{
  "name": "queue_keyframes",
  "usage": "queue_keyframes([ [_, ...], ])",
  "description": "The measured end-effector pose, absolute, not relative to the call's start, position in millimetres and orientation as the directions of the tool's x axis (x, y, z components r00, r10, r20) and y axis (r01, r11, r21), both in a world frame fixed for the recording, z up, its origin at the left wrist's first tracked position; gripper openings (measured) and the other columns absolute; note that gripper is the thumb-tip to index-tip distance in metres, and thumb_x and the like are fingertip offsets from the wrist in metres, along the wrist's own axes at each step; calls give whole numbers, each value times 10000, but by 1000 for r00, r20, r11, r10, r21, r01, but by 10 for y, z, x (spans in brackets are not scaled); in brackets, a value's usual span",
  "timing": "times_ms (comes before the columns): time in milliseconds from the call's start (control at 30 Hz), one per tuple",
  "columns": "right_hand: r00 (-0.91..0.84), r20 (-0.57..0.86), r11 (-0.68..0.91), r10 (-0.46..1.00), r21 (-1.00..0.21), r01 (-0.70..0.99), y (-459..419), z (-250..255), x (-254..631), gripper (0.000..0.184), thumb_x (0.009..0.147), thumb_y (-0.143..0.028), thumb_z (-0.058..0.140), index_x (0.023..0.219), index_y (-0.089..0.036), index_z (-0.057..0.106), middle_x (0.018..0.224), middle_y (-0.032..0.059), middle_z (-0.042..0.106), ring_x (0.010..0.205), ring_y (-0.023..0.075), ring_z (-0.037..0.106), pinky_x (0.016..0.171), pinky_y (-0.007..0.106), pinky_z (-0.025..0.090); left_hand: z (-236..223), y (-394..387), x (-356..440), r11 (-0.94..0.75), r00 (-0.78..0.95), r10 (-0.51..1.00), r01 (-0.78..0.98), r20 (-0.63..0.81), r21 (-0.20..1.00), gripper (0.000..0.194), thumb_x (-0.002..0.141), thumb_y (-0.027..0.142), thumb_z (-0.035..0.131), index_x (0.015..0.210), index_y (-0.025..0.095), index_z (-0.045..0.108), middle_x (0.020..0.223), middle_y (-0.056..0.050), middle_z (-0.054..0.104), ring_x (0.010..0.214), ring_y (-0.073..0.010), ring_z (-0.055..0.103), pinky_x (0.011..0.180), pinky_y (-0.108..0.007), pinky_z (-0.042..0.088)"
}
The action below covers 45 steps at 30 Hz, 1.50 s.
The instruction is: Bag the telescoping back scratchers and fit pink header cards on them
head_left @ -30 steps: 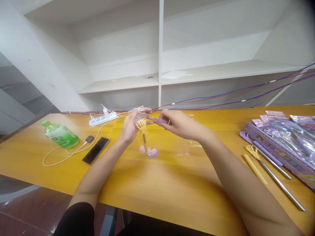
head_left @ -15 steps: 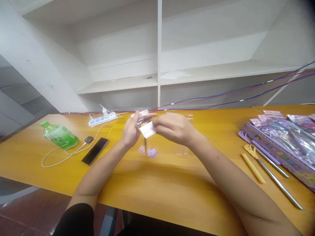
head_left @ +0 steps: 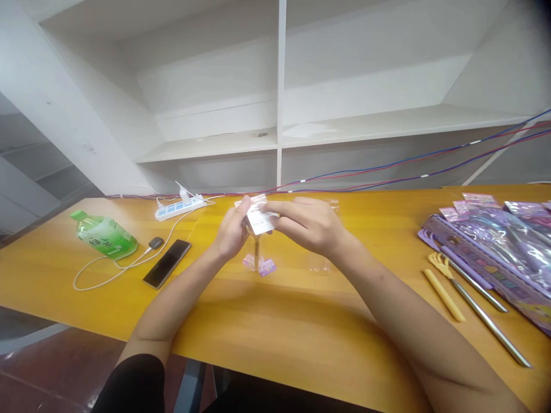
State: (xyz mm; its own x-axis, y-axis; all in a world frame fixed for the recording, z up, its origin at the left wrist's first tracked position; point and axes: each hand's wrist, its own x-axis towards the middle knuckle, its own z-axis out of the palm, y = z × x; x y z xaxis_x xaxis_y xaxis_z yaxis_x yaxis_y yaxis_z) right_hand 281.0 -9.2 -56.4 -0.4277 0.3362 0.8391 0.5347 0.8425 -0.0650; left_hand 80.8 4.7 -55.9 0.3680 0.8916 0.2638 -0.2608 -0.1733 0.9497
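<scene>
The right hand [head_left: 307,223], positioned right of the phone [head_left: 167,263], had its thumb and fingers pinched closed on the right edge of a white card [head_left: 260,222]. The card projected from those fingertips toward the left hand [head_left: 232,232], which was nearer the phone. The left hand was curled, its thumb gripping a clear bag [head_left: 257,200] above the card; its other fingers were largely hidden. A gold shaft [head_left: 257,255] extended beneath the card, right of the phone, with purple labels [head_left: 267,267] beside its lower end.
</scene>
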Motion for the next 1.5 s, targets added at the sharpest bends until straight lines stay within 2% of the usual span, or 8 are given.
queue_keyframes([
  [100, -434, 838, 852, 330, -67, 519, -109, -558, 2808, 384, 1113, -270, 393, 990, -235, 755, 980, 33, 814, 670, 167, 539, 697, 343, 423, -609, 75, 791, -195, 375, 887, -222, 268, 955, 749, 892, 887, 558, 850, 161, 738, 787, -119, 775, 816, -267, 785, 631, -325, 593],
  [400, -449, 649, 782, 615, -424, 458, -307, -333, 2781, 211, 999, -153, 476, 925, -235, 655, 817, -8, 764, 681, 158, 582, 733, 308, 455, -784, 126, 775, -295, 406, 846, -181, 345, 938, 935, 827, 1017, 372, 864, 160, 743, 750, -125, 755, 825, -278, 776, 681, -345, 596],
  [567, -423, 742, 841, 520, -357, 407, -266, -376, 2804, 210, 998, -86, 458, 941, -242, 586, 783, -35, 744, 680, 128, 610, 705, 259, 485, -810, 145, 786, -348, 442, 815, -141, 373, 927, 1016, 827, 1033, 241, 900, 150, 739, 739, -118, 730, 719, -237, 724, 638, -331, 559],
  [700, -273, 913, 886, 303, -163, 435, -174, -449, 2841, 194, 1033, -169, 594, 872, -239, 515, 914, 1, 770, 712, 114, 634, 616, 242, 465, -762, 117, 798, -427, 518, 741, -130, 428, 895, 1029, 880, 992, 179, 937, 143, 756, 755, -111, 719, 604, -180, 640, 600, -324, 530],
  [800, -124, 966, 896, 227, -158, 414, -175, -437, 2833, 290, 965, -180, 727, 816, -233, 484, 950, 10, 774, 716, 118, 662, 573, 243, 472, -685, 60, 813, -428, 562, 697, -173, 446, 887, 873, 942, 915, 359, 1109, 154, 752, 929, -125, 766, 671, -184, 692, 654, -328, 583],
  [967, -81, 857, 855, 509, -493, 163, -303, -341, 2783, 277, 917, -216, 785, 818, -229, 526, 956, 29, 773, 820, 167, 739, 628, 278, 583, -572, -42, 796, -388, 485, 735, -272, 474, 881, 458, 995, 513, 717, 1356, 236, 663, 1141, -97, 778, 910, -225, 794, 837, -372, 671],
  [1167, -170, 752, 768, 637, -639, 48, -459, -249, 2767, 238, 953, -199, 762, 814, -215, 571, 817, 11, 721, 987, 204, 763, 773, 305, 636, -452, -171, 711, -448, 327, 790, -270, 519, 852, 220, 1012, 429, 715, 1071, 229, 787, 1055, -61, 759, 952, -198, 777, 799, -338, 691],
  [1500, -164, 906, 902, 391, -342, 263, -612, -188, 2719, 222, 1087, -183, 553, 895, -213, 660, 1069, 85, 620, 992, 191, 625, 787, 366, 549, -284, -158, 594, -632, 157, 757, -68, 634, 772, 170, 952, 400, 803, 930, 237, 846, 872, -34, 695, 817, -138, 669, 793, -268, 580],
])
